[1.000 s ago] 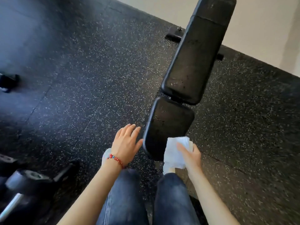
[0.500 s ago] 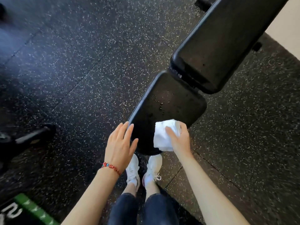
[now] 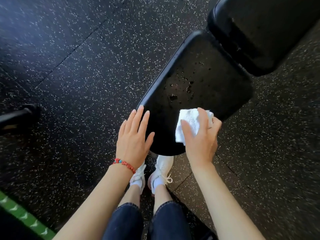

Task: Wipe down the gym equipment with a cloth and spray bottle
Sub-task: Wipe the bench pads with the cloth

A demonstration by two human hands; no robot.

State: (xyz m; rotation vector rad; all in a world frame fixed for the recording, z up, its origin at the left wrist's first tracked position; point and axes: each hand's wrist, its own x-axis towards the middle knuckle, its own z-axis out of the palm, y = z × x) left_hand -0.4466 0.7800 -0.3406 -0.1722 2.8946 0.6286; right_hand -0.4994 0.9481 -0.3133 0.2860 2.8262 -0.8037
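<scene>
Head view, cloth (image 3: 191,124) gripped under right hand (image 3: 200,135), on seat pad (image 3: 199,75)

— What is that big black thing?
— A black padded bench seat (image 3: 199,80), flat, with wet drops on top. A second black padded back pad (image 3: 270,32) sits just past it.
— And the white thing?
— A small crumpled white cloth (image 3: 189,123), lying on the seat's near right corner.

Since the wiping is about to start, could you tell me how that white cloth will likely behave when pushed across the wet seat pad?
The white cloth, bunched in the right hand, looks soft and floppy. It will probably drag and soak up droplets on the seat pad.
</scene>
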